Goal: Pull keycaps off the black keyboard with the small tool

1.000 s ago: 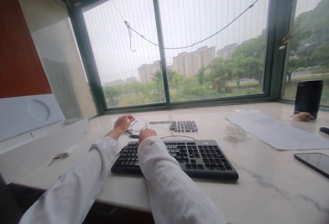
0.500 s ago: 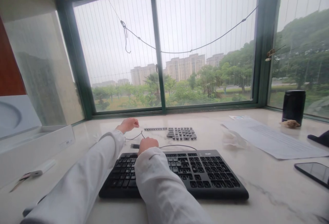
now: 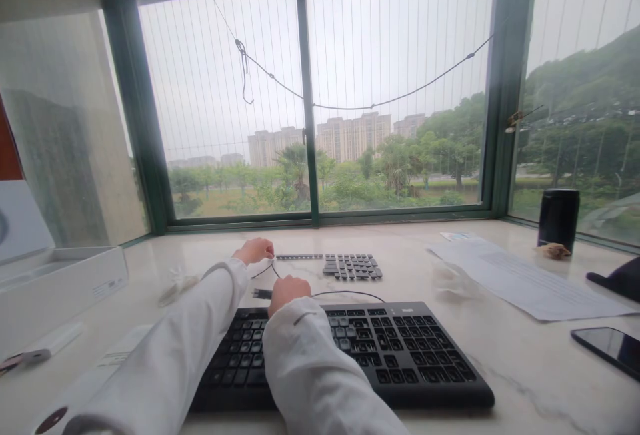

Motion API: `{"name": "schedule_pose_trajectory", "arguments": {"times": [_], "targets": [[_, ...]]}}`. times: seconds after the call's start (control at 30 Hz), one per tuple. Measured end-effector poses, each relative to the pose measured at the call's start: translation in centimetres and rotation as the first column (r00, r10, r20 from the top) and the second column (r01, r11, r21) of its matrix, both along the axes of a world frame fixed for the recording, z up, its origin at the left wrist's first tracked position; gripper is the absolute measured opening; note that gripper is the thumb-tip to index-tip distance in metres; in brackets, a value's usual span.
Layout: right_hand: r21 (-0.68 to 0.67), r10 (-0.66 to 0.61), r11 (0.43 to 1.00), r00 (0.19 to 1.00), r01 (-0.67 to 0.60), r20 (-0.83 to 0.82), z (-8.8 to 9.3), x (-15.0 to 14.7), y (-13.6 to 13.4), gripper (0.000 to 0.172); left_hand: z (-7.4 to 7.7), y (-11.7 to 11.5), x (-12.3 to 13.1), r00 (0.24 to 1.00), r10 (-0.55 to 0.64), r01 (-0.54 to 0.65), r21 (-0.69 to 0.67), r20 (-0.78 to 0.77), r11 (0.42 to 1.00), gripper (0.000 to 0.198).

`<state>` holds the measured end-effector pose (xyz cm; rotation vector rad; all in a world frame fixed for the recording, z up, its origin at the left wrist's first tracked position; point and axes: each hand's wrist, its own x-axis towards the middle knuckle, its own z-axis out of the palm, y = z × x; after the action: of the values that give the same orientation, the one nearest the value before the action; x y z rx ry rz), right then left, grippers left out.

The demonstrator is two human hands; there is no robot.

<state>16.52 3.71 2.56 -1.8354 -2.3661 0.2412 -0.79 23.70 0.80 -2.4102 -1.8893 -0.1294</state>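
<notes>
My left hand (image 3: 255, 250) reaches past the keyboard with its fingers pinched together at the left end of a thin row of small keycaps (image 3: 300, 257). Whether a keycap is between the fingertips is too small to tell. My right hand (image 3: 290, 293) is curled above the back edge of a black keyboard (image 3: 423, 392); its fingertips are hidden behind the knuckles. On the keyboard, some keycaps are in place at the left and middle, while many sockets at the right are bare. A block of loose keycaps (image 3: 353, 267) lies behind it. A dark plug (image 3: 262, 294) and a thin cable (image 3: 350, 294) lie beside my right hand.
An open white box (image 3: 60, 282) stands at the left. Printed paper (image 3: 520, 282), crumpled clear plastic (image 3: 455, 280), a phone (image 3: 610, 348) and a black cylinder (image 3: 559, 222) are at the right. A green-framed window (image 3: 313, 155) closes off the back of the marble counter.
My left hand has come slightly right and down, to the end of the keycap row. My right hand stays over the keyboard's back edge. The camera view has shifted a little.
</notes>
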Motion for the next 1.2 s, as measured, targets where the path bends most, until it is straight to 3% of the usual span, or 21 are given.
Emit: {"name": "schedule_pose_trajectory", "arguments": {"times": [0.2,1.2], "targets": [[0.006,-0.003,1.000,1.000,0.003,0.005,-0.26,-0.06,0.20,0.033,-0.69,0.20,0.06,1.000,-0.001,0.001,0.005,0.011,1.000,0.020],[0.026,0.006,1.000,1.000,-0.006,-0.006,-0.24,0.13,0.19,0.034,-0.86,-0.23,0.42,0.998,0.048,-0.048,0.006,0.033,0.999,0.024]]}}
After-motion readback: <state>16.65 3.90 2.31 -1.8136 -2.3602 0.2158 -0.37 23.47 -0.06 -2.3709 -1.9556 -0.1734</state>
